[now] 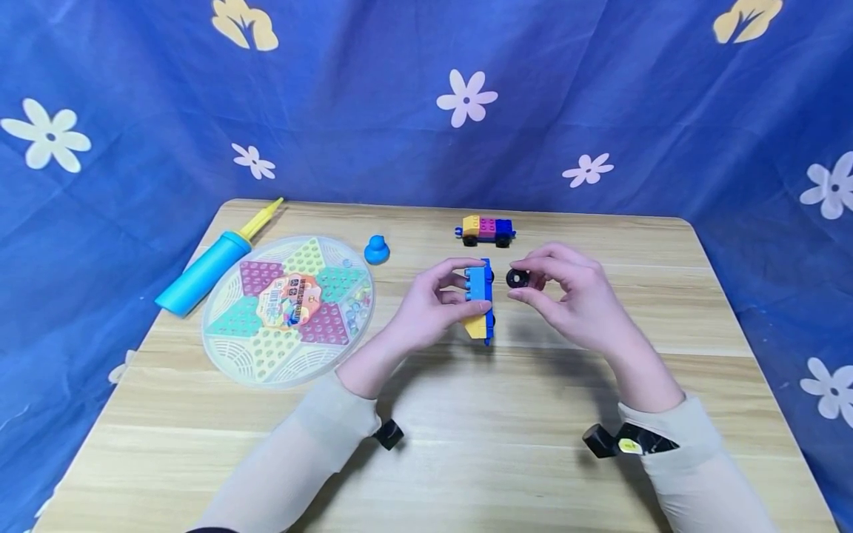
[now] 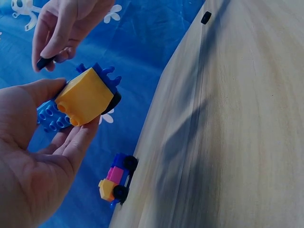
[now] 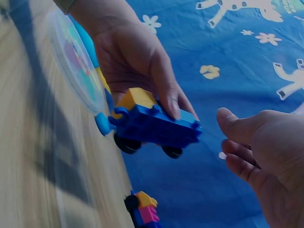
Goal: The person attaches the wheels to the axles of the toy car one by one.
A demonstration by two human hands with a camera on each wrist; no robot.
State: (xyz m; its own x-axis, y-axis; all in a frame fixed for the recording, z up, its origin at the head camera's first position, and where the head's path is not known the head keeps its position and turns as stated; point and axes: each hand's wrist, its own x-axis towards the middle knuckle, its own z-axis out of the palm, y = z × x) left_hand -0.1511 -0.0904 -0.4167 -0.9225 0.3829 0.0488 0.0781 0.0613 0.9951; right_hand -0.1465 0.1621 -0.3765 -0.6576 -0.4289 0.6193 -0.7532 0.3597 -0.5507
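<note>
My left hand (image 1: 429, 303) grips a toy block car (image 1: 475, 283) by its sides, thumb toward me, and holds it tipped on its side above the table. The car has a dark blue base, a light blue block and a yellow block (image 2: 88, 97). Two black wheels (image 3: 127, 143) sit along one side of its base in the right wrist view. Just to the right, my right hand (image 1: 576, 300) pinches a loose black wheel (image 1: 516, 278) between thumb and fingers, a small gap from the car. That wheel is hidden in the right wrist view.
Behind the hands stands a second block car (image 1: 488, 229) in yellow, pink and blue. A round Chinese checkers board (image 1: 229, 363), a blue toy duck (image 1: 376, 250) and a blue-yellow hand pump (image 1: 206, 270) lie at left. Another black wheel (image 2: 205, 17) lies on the table.
</note>
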